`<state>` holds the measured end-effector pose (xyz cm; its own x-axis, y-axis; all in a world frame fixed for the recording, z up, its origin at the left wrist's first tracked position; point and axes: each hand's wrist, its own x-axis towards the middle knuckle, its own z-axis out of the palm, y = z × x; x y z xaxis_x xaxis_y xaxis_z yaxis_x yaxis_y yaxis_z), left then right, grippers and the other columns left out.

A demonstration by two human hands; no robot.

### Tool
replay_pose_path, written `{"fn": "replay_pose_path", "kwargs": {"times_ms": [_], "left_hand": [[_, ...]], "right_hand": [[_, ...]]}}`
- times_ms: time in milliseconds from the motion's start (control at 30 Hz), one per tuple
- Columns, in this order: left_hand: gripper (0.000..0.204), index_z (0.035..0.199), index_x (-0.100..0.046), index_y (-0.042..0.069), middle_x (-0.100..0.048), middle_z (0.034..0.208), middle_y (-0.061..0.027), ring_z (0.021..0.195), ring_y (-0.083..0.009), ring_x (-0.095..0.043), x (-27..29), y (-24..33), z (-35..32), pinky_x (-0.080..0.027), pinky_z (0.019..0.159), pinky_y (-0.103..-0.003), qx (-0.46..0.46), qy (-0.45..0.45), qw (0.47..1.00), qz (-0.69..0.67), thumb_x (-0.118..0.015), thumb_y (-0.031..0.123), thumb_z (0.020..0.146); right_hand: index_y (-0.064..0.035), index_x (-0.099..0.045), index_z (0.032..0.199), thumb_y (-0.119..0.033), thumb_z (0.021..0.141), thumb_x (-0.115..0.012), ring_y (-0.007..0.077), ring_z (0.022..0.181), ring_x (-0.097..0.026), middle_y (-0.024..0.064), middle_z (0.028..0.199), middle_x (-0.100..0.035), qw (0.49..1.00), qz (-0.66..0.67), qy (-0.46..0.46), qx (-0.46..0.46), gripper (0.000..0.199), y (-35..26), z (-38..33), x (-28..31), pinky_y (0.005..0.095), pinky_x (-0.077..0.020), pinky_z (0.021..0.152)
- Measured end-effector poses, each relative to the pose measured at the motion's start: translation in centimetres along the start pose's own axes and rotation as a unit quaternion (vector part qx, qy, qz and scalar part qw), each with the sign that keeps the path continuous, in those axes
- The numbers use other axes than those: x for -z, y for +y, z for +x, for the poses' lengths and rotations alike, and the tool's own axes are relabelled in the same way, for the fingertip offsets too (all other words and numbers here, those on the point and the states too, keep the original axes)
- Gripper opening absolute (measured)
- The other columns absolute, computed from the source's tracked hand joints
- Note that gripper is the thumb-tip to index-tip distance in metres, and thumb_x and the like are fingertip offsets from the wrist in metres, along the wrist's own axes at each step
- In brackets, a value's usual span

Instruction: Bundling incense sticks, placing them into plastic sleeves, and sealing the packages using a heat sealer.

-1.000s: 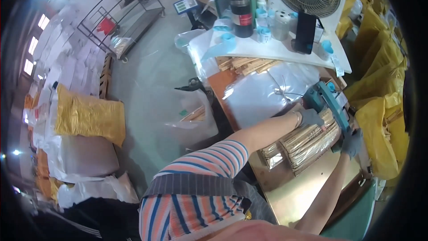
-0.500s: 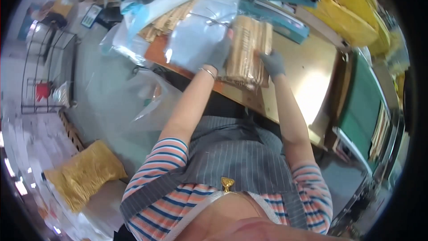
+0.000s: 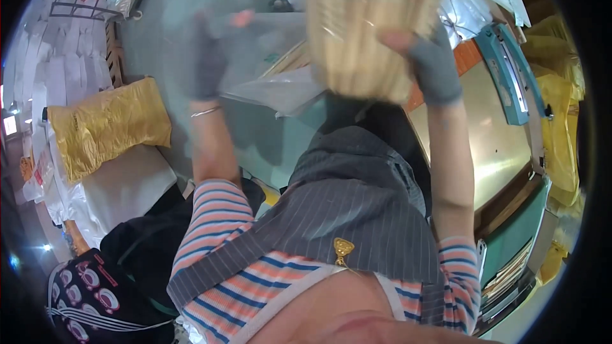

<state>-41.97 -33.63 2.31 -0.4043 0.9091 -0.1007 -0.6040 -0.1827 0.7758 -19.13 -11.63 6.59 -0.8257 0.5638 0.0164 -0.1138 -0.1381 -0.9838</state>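
Observation:
A clear-wrapped pack of light wooden sticks [image 3: 363, 32] is raised close in front of me, blurred, its top cut off by the upper edge. My right hand [image 3: 433, 67], in a grey fingerless glove, is closed on the pack's right side, thumb across its front. Off to the left, my left hand [image 3: 209, 57], gloved the same way with a bracelet at the wrist, is smeared by motion. Its bare pink thumb tip points towards a clear plastic bag [image 3: 280, 92]; whether it touches the bag I cannot tell. Some thin sticks show inside the bag.
On the right stands a wooden table [image 3: 472, 134] bearing a blue-green sealer-like tool [image 3: 510, 73]. Yellow sacks [image 3: 558, 134] lie beyond it. A stuffed golden bag [image 3: 111, 127] is at the left, below a black wire rack [image 3: 83, 0]. A dark patterned bag [image 3: 89, 293] sits lower left.
The view has swung left, away from the table. The pack has been lifted off the table, now in my right hand alone. My left hand has come away from it, leftward to the clear bag.

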Motion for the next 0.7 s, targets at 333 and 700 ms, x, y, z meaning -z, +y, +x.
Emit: {"fn": "replay_pose_path", "kwargs": {"times_ms": [333, 700], "left_hand": [[0.04, 0.065, -0.046, 0.006, -0.047, 0.055, -0.0021, 0.045, -0.011, -0.045, 6.2, -4.7, -9.9, -0.034, 0.04, -0.024, 0.075, 0.422, 0.829, 0.36, -0.058, 0.037, 0.087], [0.037, 0.065, -0.054, 0.002, -0.048, 0.056, -0.0029, 0.049, -0.0115, -0.048, 4.1, -3.7, -8.0, -0.038, 0.045, -0.028, 0.081, 0.384, 0.84, 0.374, -0.054, 0.028, 0.091]], "right_hand": [[-0.0052, -0.058, 0.117, -0.019, 0.07, -0.071, 0.0322, 0.109, -0.056, 0.0177, 0.114, -0.06, 0.613, -0.652, -0.44, 0.073, 0.051, 15.4, 8.9, -9.8, 0.0371, -0.0439, 0.093], [-0.0113, -0.051, 0.127, -0.037, 0.071, -0.067, 0.0278, 0.113, -0.053, 0.013, 0.124, -0.054, 0.548, -0.798, -0.17, 0.182, 0.063, 11.9, 9.6, 0.6, 0.0384, -0.0407, 0.095]]}}
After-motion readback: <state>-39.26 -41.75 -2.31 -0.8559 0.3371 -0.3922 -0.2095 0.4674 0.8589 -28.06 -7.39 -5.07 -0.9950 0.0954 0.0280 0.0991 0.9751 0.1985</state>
